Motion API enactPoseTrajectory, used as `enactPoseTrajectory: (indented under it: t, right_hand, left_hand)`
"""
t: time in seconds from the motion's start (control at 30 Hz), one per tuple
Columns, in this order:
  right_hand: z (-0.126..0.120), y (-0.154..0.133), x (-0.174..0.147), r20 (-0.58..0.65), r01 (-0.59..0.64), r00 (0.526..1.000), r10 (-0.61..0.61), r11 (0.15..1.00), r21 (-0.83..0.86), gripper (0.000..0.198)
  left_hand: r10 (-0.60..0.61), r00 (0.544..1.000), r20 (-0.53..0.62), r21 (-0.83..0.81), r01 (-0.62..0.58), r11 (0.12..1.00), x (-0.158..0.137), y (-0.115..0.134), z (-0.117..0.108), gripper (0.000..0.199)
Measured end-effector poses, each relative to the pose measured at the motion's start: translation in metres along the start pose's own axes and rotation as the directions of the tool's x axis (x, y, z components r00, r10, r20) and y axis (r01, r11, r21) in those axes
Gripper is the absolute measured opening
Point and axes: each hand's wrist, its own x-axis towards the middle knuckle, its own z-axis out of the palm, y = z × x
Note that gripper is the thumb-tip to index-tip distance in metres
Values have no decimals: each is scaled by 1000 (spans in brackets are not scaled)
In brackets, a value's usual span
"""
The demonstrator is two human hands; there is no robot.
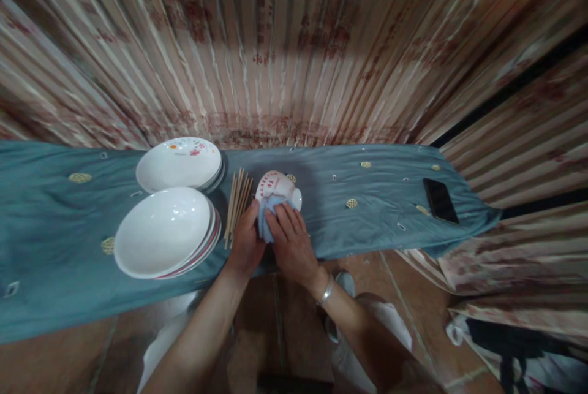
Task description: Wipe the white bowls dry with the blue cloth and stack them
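A white bowl with red lettering is tipped on its side above the cloth-covered table, its foot ring facing right. My left hand grips the bowl at its left edge, fingers partly hidden. A light blue cloth lies against the near side of the bowl. My right hand presses this cloth to the bowl, its fingers bent over it. Just left of the bowl, several wooden chopsticks lie side by side, close to my left hand.
Left of the chopsticks stand a stack of deep white bowls and, behind it, a stack of flower-patterned plates. A black phone lies at the right end of the teal tablecloth. Pleated curtains hang behind the table.
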Motion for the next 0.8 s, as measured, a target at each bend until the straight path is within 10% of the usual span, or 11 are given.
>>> enactPoseTrajectory:
  t: [0.53, 0.8]
  right_hand:
    - [-17, 28, 3, -69, -284, 944, 324, 898, 338, 60]
    - [-10, 29, -2, -43, -221, 970, 240, 941, 256, 58]
  left_hand:
    - [18, 993, 113, -10, -17, 1000, -1, 3, 11, 31]
    - [22, 993, 113, -21, -19, 1000, -2, 4, 12, 33]
